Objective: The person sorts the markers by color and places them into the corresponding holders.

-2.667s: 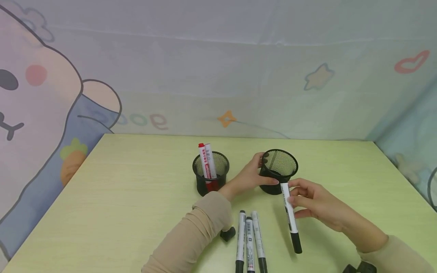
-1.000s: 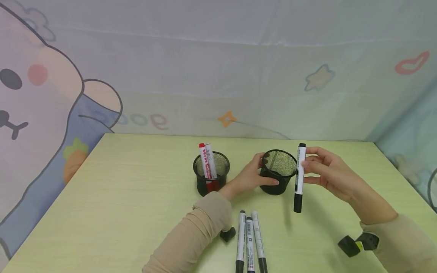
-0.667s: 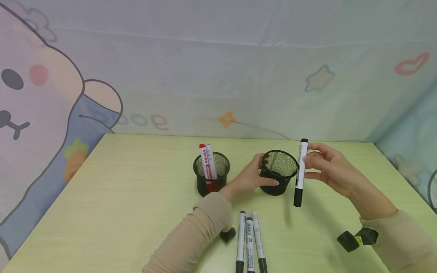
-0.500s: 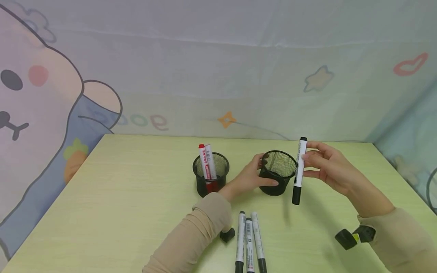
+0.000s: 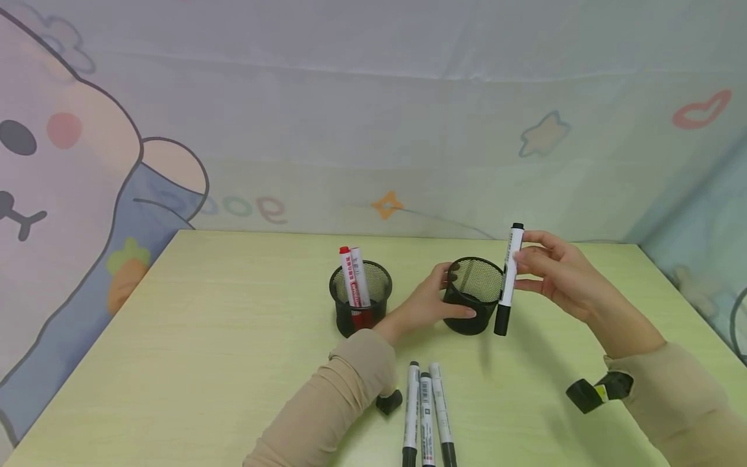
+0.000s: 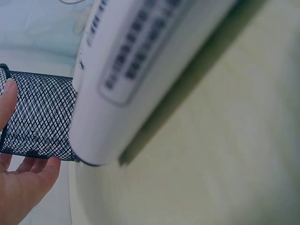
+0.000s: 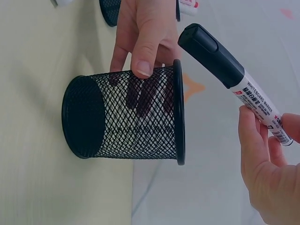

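Note:
My left hand holds a black mesh pen cup upright on the table, thumb across its near side. Seen from the right wrist, this mesh cup has no pens inside. My right hand pinches a white whiteboard marker with a black cap, between thumb and fingers. The marker stands nearly upright, cap end down, just right of the cup's rim. In the right wrist view, its black cap is apart from the cup, off the rim side.
Left of the left hand stands another mesh cup holding a red-capped marker and a second white marker. Three more markers lie side by side on the pale table, near the front. A printed cloth hangs behind.
The right hand has lifted the marker from in front of the cup to beside its rim, lately rising a little further and shifting slightly left. The left hand and its cup have stayed put.

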